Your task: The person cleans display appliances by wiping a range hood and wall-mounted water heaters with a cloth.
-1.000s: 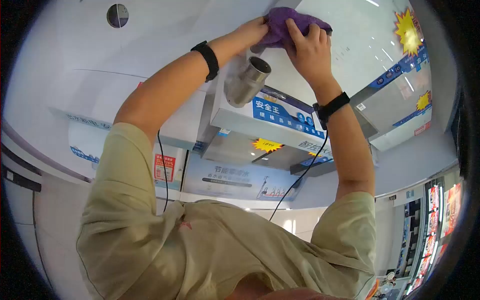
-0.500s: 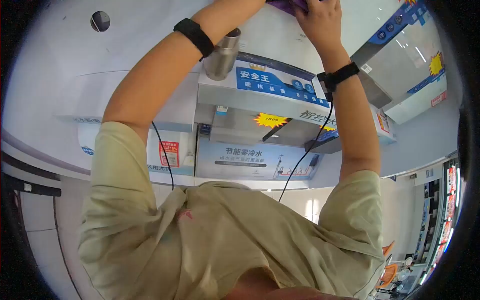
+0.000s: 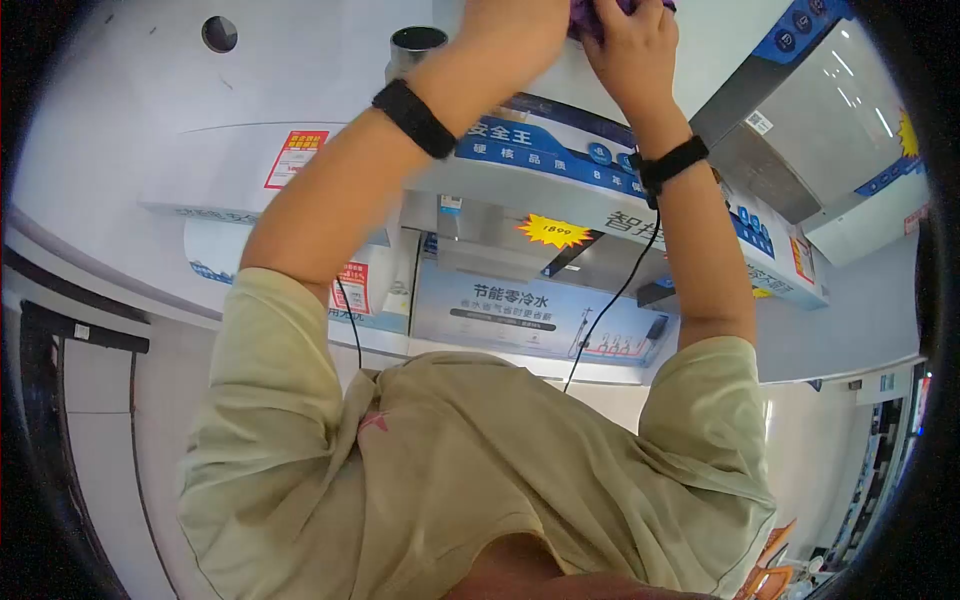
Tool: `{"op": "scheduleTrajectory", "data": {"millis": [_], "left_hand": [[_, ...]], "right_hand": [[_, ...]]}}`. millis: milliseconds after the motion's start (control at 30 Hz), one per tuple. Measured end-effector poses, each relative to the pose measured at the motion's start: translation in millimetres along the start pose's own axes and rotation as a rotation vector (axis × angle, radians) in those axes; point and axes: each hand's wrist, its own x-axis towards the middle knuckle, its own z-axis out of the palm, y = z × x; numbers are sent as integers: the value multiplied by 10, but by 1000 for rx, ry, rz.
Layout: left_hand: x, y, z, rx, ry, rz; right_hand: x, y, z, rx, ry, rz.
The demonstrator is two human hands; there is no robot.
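My right hand (image 3: 632,50) is at the top edge of the view, its fingers closed on a purple cloth (image 3: 585,16) that is partly cut off. My left hand (image 3: 520,35) is just left of the cloth, blurred, with its fingers beyond the top edge; what it holds, if anything, is hidden. Behind my left wrist stands a steel cup (image 3: 418,40), partly covered by the arm. Both wrists carry black straps. Below my hands is a white display ledge with a blue printed label (image 3: 560,150).
Boxy grey appliances (image 3: 830,110) stand at the right. A yellow price burst (image 3: 555,231) and a blue poster (image 3: 510,305) show below the ledge. Thin black cables (image 3: 610,300) hang from my wrists. A round hole (image 3: 220,34) is in the white surface at upper left.
My left arm has swung right and its hand has come lower into view, across the cup. The whole view has shifted slightly. My right hand stays on the purple cloth.
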Motion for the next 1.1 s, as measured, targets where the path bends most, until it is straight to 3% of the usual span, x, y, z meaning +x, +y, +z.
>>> {"op": "scheduleTrajectory", "data": {"millis": [100,133,233,267,433,633,733,900,967,1000,1033,1100], "left_hand": [[-182,323,-21,-35,-73,-54],[-268,382,-26,83,-38,10],[-494,634,64,-175,-198,-59],[-545,731,72,-121,-226,-60],[-856,1035,450,-457,-75,-250],[-811,1213,307,-762,163,-397],[-863,1261,-213,-990,-111,-622],[-1720,1199,-1159,-1471,-426,-812],[-2432,1252,-1281,-1560,-449,-1052],[-2855,1209,-1323,-1688,-492,-1307],[-3254,1145,-1392,-1804,-532,-1573],[-3768,967,-1642,-1552,-840,-1814]], "right_hand": [[-306,214,121,-64,64,-87],[-393,219,75,-51,16,-62],[-672,314,32,-48,-71,-45],[-742,327,-3,-8,-79,-52],[-1056,467,17,95,-167,2],[-1062,570,-62,224,-221,132],[-1069,553,-360,462,-243,201],[-1674,-230,-1171,870,-508,575],[-2139,-682,-1185,1049,-704,728],[-2450,-908,-1107,1111,-750,742],[-2684,-1156,-1034,1301,-953,951],[-3183,-1682,-948,1373,-1108,1146]]}}
